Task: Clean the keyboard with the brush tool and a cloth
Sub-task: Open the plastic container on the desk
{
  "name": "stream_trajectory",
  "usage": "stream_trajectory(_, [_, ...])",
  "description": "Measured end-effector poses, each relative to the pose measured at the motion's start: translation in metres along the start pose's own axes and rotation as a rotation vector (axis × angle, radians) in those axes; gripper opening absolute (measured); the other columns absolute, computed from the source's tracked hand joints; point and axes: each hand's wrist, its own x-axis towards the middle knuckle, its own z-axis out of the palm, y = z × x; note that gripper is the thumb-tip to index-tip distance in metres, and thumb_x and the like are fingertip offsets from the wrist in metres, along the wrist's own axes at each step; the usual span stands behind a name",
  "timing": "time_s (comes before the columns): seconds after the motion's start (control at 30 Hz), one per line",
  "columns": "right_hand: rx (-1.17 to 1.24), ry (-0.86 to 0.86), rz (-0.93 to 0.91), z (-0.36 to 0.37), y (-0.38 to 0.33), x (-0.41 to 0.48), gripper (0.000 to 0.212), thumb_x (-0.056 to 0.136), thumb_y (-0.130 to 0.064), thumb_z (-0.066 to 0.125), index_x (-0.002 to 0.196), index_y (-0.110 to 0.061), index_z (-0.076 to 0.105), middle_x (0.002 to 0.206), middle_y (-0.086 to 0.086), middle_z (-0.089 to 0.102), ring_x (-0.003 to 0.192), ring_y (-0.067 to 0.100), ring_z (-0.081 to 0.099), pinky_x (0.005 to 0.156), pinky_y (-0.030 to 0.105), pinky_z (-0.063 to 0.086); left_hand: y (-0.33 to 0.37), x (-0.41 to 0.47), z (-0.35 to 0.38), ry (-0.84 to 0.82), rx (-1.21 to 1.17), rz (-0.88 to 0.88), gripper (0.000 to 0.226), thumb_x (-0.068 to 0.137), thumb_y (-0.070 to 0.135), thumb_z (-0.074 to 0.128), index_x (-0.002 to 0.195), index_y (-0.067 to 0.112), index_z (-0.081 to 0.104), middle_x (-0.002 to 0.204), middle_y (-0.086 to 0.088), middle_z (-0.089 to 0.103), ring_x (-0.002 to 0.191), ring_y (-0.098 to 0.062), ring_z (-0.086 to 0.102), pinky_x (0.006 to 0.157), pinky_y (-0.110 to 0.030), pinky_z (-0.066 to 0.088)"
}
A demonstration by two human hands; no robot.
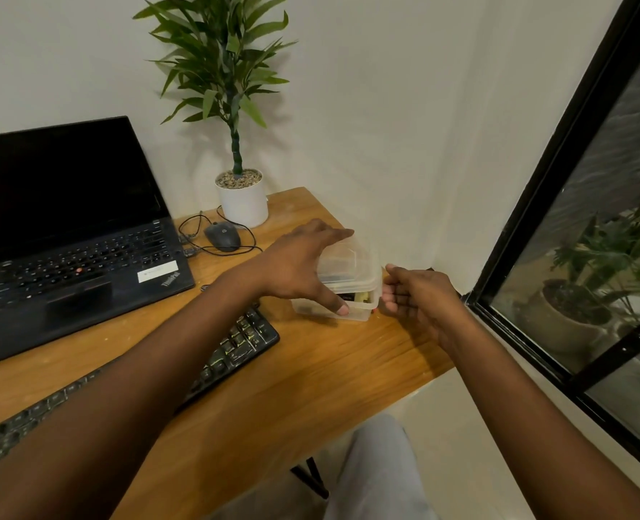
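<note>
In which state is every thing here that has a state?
Laptop: open, screen dark.
Keyboard: flat on desk, keys look dirty.
Mouse: cabled, untouched.
Plastic container: lid on.
Left hand: grips the plastic container from above.
Right hand: pinches the lid's corner.

keyboard (235, 347) before laptop (74, 257)

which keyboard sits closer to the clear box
The separate black keyboard on the wooden desk; its end almost reaches the clear plastic box, unlike the black laptop's built-in keys.
</note>
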Motion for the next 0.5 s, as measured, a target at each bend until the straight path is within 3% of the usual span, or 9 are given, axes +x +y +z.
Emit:
stream_trajectory(0.1, [-0.008,-0.017,-0.032,-0.002,0.001,-0.006,0.026,0.102,-0.022,0.073,0.1,0.003,0.078,0.085,0.023,0.077,0.072,0.028,0.071,0.086,0.047,0.066,0.016,-0.027,-0.002,-0.01,0.008,0.023,0.13,0.055,0.073,0.09,0.163,0.032,0.031,0.143,0.01,0.043,0.131,-0.014,0.043,0.113,-0.043,0.043])
stream_trajectory(0.27, [-0.023,-0.034,-0.052,-0.005,0.0,-0.014,0.021,0.101,-0.019,0.075,0.1,0.002,0.078,0.084,0.017,0.077,0.07,0.024,0.072,0.069,0.034,0.064,0.037,-0.067,0.019,-0.125,0.062,0.03,0.128,0.061,0.071,0.091,0.165,0.034,0.028,0.15,0.012,0.04,0.134,-0.011,0.04,0.113,-0.034,0.041])
stream_trajectory(0.37, [-0.045,-0.022,-0.092,-0.004,-0.001,-0.017,0.017,0.1,-0.016,0.075,0.099,0.001,0.078,0.089,0.02,0.077,0.074,0.025,0.072,0.07,0.034,0.065,0.04,-0.082,0.039,-0.174,0.096,0.03,0.126,0.062,0.074,0.089,0.164,0.035,0.027,0.152,0.01,0.039,0.135,-0.014,0.039,0.115,-0.034,0.04])
stream_trajectory(0.5, [-0.201,0.029,-0.228,0.0,0.0,-0.019,0.013,0.1,-0.017,0.074,0.096,-0.006,0.08,0.09,0.015,0.079,0.079,0.024,0.074,0.082,0.041,0.067,0.036,-0.088,0.067,-0.214,0.116,-0.007,0.128,0.061,0.08,0.085,0.165,0.038,0.022,0.154,0.01,0.037,0.138,-0.017,0.041,0.117,-0.039,0.04])
